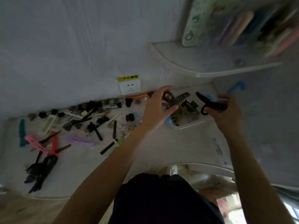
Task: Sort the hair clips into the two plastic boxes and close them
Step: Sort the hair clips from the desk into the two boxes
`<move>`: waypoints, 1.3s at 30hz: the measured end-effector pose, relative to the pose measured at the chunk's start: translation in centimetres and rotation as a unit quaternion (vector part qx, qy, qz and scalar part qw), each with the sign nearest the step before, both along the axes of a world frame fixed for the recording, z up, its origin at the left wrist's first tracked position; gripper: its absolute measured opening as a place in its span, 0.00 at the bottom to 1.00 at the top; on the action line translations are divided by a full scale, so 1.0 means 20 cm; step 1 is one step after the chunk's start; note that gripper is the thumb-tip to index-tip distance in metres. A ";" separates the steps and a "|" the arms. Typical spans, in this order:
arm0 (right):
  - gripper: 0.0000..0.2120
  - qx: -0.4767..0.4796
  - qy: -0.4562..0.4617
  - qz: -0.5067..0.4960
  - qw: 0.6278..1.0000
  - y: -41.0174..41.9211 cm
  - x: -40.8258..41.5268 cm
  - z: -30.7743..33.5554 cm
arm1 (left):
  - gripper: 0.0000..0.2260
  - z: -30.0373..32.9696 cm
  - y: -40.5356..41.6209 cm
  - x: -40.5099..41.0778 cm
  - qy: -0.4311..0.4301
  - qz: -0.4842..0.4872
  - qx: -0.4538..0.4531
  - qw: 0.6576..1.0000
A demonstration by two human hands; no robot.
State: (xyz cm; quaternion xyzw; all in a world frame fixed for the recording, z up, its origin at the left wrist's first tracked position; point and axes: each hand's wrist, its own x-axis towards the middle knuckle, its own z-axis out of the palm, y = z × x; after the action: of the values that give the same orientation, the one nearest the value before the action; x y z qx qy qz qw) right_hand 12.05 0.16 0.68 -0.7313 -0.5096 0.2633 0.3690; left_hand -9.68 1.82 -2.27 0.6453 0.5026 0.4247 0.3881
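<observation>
Several hair clips (76,125) of many colours lie scattered over the left half of the white table. A clear plastic box (192,123) with blue latches stands at the right, holding several dark clips. My left hand (155,105) is above the box's left side, gripping a brown claw clip (174,99) with its toothed jaw pointing right. My right hand (226,113) is over the box's right side, gripping a black clip (208,102). A second box is not clearly seen.
A wall socket (129,85) sits on the wall behind the table. A white shelf (194,65) with a blurred colourful container (242,25) hangs at upper right. A blue hook (236,88) is on the right wall. The table's front edge (48,197) curves below.
</observation>
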 end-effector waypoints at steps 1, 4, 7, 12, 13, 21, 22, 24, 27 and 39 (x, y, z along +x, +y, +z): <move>0.24 -0.001 -0.030 -0.004 1.000 0.01 0.04 0.01 | 0.26 0.00 0.03 0.06 0.034 -0.017 0.000 0.999; 0.20 -0.006 -0.122 0.021 0.992 0.07 0.14 0.01 | 0.24 -0.01 0.12 0.23 0.143 -0.019 -0.012 0.989; 0.16 -0.030 -0.165 0.133 0.977 0.12 0.21 -0.01 | 0.22 -0.06 0.19 0.30 0.232 -0.034 0.008 0.972; 0.25 -0.043 -0.162 0.299 0.939 0.20 0.22 -0.01 | 0.20 -0.14 0.24 0.27 0.287 -0.030 0.020 0.957; 0.26 -0.055 -0.176 0.320 0.929 0.21 0.21 -0.01 | 0.18 -0.15 0.24 0.24 0.287 -0.014 0.029 0.957; 0.10 -0.086 -0.414 0.458 0.782 0.24 -0.01 -0.06 | 0.17 -0.24 0.13 0.06 0.290 0.039 0.006 0.956; 0.09 -0.114 -0.403 0.468 0.778 0.24 -0.04 -0.09 | 0.16 -0.24 0.12 0.05 0.284 0.039 -0.001 0.958; 0.12 -0.152 -0.341 0.476 0.796 0.23 -0.08 -0.14 | 0.16 -0.25 0.10 0.06 0.266 0.041 -0.013 0.963; 0.14 -0.088 -0.180 0.411 0.889 0.20 -0.08 -0.17 | 0.15 -0.24 0.09 0.06 0.235 0.045 -0.020 0.971; 0.10 0.035 -0.010 0.401 0.915 -0.01 -0.66 -0.15 | 0.10 -0.19 -0.36 -0.48 0.174 0.315 -0.008 0.933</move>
State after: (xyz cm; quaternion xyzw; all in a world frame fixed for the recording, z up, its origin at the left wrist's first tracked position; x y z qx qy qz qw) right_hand -1.24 -0.06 -2.34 -0.4545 -0.7727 0.3639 0.2531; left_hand -19.20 -5.47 -6.09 0.5141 0.7436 0.4018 0.1458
